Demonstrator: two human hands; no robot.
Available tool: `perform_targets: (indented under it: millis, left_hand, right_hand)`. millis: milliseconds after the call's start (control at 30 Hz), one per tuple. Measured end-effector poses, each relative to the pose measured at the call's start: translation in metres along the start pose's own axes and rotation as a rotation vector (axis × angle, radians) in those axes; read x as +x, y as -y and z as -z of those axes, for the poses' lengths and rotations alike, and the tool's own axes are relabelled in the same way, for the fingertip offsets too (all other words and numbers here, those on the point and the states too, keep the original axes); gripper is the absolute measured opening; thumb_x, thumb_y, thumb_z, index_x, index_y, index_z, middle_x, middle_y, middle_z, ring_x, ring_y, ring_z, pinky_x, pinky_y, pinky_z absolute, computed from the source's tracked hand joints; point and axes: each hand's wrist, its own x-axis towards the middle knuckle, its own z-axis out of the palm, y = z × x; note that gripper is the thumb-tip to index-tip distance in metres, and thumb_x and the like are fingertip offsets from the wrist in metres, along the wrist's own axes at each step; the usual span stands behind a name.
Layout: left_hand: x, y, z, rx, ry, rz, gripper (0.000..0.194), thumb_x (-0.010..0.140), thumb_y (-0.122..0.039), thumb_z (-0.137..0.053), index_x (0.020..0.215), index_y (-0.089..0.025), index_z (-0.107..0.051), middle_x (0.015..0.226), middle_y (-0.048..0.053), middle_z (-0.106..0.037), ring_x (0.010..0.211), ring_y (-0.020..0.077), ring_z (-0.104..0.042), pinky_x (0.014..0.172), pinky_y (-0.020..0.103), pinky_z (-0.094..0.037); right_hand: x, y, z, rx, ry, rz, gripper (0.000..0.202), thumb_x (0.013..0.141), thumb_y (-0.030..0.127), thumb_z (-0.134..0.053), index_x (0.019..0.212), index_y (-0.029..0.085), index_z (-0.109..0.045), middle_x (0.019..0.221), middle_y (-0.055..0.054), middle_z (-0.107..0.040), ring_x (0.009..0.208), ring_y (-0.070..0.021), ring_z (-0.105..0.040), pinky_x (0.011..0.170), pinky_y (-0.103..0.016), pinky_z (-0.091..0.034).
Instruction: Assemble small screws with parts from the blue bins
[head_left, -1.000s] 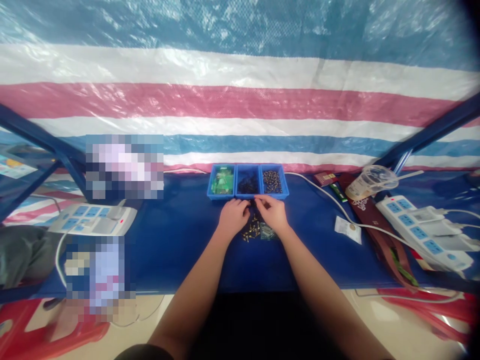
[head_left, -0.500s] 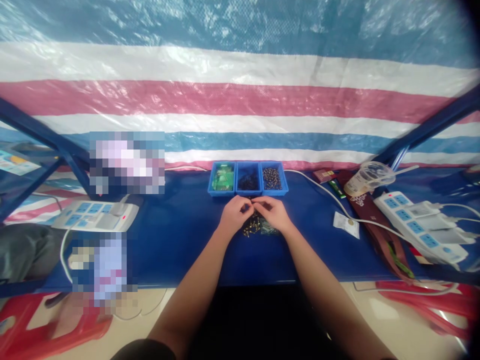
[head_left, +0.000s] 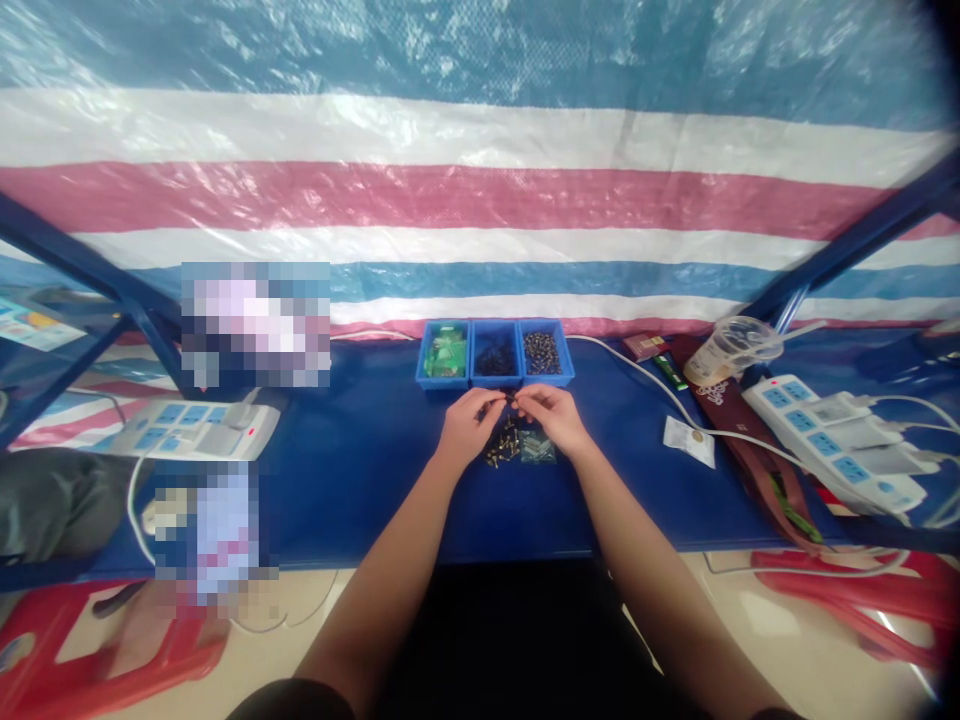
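My left hand [head_left: 471, 422] and my right hand [head_left: 556, 415] meet fingertip to fingertip just in front of the blue bins. Both are closed in a pinch on a small dark part [head_left: 511, 397], too small to name. Below them on the table lies a loose pile of brass-coloured screw-like pieces [head_left: 504, 446]. Beside that pile is a clear bag [head_left: 538, 447] of thin silvery pieces. Of the three joined bins, the left bin [head_left: 421, 381] holds green packets, the middle bin [head_left: 496, 382] small black parts, and the right bin [head_left: 568, 378] many small metal parts.
Power strips stand at the left [head_left: 262, 425] and right [head_left: 892, 490]. A tilted plastic cup [head_left: 731, 352], a brown strap-like bag [head_left: 739, 440], a white packet [head_left: 688, 441] and a cable lie at right. Striped sheeting [head_left: 480, 200] hangs behind the blue table [head_left: 352, 480].
My fingertips have drawn slightly apart, so the small dark part now shows between them. The right hand has shifted a little to the right. The view has moved slightly.
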Motion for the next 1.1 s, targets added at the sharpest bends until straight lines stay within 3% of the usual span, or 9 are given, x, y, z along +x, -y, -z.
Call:
perform_targets:
  millis: [133, 333, 800, 1100]
  left_hand:
    - [-0.0021, 0.0026, -0.0025, -0.021, -0.026, 0.067, 0.024, 0.089, -0.036, -0.06, 0.103, -0.019, -0.068, 0.087, 0.003, -0.071, 0.069, 0.0114, -0.062, 0.065, 0.024, -0.05]
    - [-0.0029, 0.0037, -0.0025, 0.007, 0.035, 0.078, 0.022, 0.091, -0.035, -0.055, 0.097, -0.019, -0.069, 0.087, 0.003, -0.072, 0.069, 0.0115, -0.063, 0.065, 0.023, -0.049]
    - [-0.0031, 0.0009, 0.0001, 0.042, 0.091, 0.127, 0.019, 0.095, -0.032, -0.047, 0.096, -0.019, -0.061, 0.074, -0.002, -0.065, 0.061, 0.0085, -0.056, 0.061, 0.02, -0.043]
    - [-0.002, 0.0005, -0.0051, 0.037, 0.062, 0.089, 0.023, 0.094, -0.035, -0.051, 0.104, -0.02, -0.065, 0.072, -0.002, -0.065, 0.059, 0.0086, -0.056, 0.061, 0.02, -0.044]
  right_hand:
    - [-0.001, 0.0012, 0.0007, -0.007, 0.059, -0.028, 0.033, 0.076, 0.048, -0.07, 0.086, 0.017, -0.07, 0.073, -0.004, -0.07, 0.061, -0.0129, -0.061, 0.055, -0.025, -0.048]
    - [-0.0022, 0.0039, -0.0006, -0.026, 0.065, -0.019, 0.036, 0.077, 0.051, -0.068, 0.089, 0.017, -0.07, 0.076, -0.005, -0.071, 0.062, -0.0128, -0.062, 0.056, -0.025, -0.05]
    - [-0.0025, 0.0007, -0.0065, 0.007, -0.017, 0.01, 0.033, 0.07, 0.043, -0.077, 0.092, 0.019, -0.072, 0.083, -0.004, -0.073, 0.071, -0.0165, -0.068, 0.071, -0.034, -0.058]
    - [-0.0026, 0.0004, -0.0039, -0.044, -0.077, 0.048, 0.029, 0.072, 0.04, -0.077, 0.091, 0.018, -0.074, 0.079, -0.005, -0.073, 0.065, -0.0168, -0.068, 0.066, -0.032, -0.057]
